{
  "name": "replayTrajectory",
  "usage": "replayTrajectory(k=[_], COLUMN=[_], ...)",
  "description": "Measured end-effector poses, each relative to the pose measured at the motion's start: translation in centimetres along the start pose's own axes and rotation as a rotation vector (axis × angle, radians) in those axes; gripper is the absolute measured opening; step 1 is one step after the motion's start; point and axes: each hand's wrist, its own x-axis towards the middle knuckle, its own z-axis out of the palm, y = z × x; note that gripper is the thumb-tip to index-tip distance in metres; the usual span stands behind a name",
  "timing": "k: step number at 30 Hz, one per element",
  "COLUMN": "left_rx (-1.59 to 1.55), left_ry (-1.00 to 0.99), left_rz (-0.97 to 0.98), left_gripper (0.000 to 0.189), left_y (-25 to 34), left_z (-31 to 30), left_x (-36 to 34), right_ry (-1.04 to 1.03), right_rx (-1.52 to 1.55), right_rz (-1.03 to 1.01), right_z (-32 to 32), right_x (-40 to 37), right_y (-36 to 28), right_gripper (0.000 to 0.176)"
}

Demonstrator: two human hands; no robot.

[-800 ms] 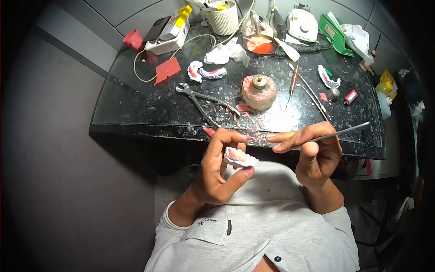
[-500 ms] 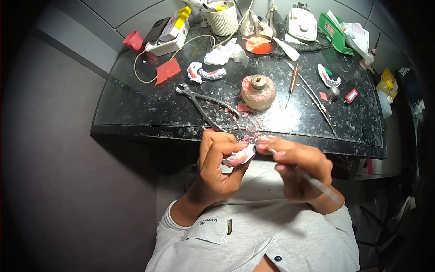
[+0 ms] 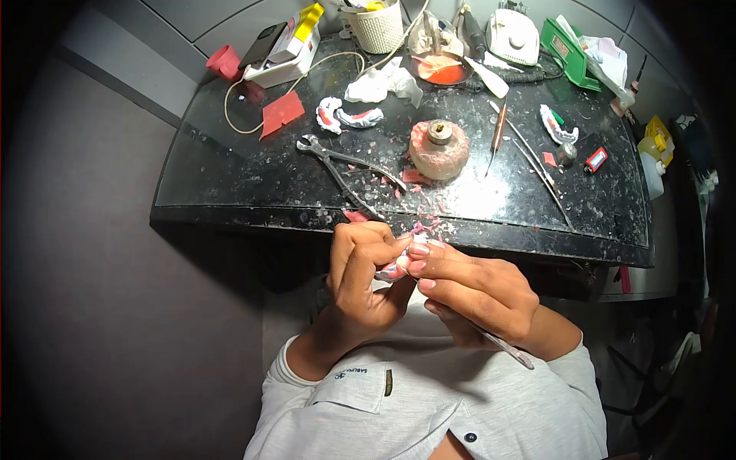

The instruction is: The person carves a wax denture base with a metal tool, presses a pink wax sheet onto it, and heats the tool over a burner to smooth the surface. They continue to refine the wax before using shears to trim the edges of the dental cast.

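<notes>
My left hand (image 3: 362,272) is closed around a small white dental cast (image 3: 389,273) with pink wax on it, held just in front of the bench edge. In my right hand (image 3: 487,295) is a slim metal wax carver (image 3: 507,349), its flat end sticking out below the palm. The right fingertips are at the cast and cover part of it. The carver's working tip is hidden behind the fingers. Pink wax shavings (image 3: 418,228) lie at the bench edge just beyond both hands.
Long-handled pliers (image 3: 328,159) and a spirit burner (image 3: 438,153) stand nearest on the black bench (image 3: 253,180). Farther off are a pink wax sheet (image 3: 282,113), more casts (image 3: 359,119), a pan of red wax (image 3: 445,73), a brown-handled tool (image 3: 499,132) and a red lighter (image 3: 596,159).
My right hand has moved left onto the cast, and the carver has swung with it. My left hand keeps hold of the cast, nearly in place.
</notes>
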Motion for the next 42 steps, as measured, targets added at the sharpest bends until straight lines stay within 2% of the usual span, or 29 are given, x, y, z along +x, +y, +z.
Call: replayTrajectory(k=[42], left_rx=[-0.077], left_ry=[-0.007], left_rz=[-0.061], left_gripper=[0.025], left_y=[-0.15], left_z=[0.02], left_x=[-0.06], right_ry=[-0.063], right_rx=[-0.063], right_rz=[-0.055], right_z=[-0.14], right_x=[-0.02], right_y=[0.86], right_gripper=[0.027])
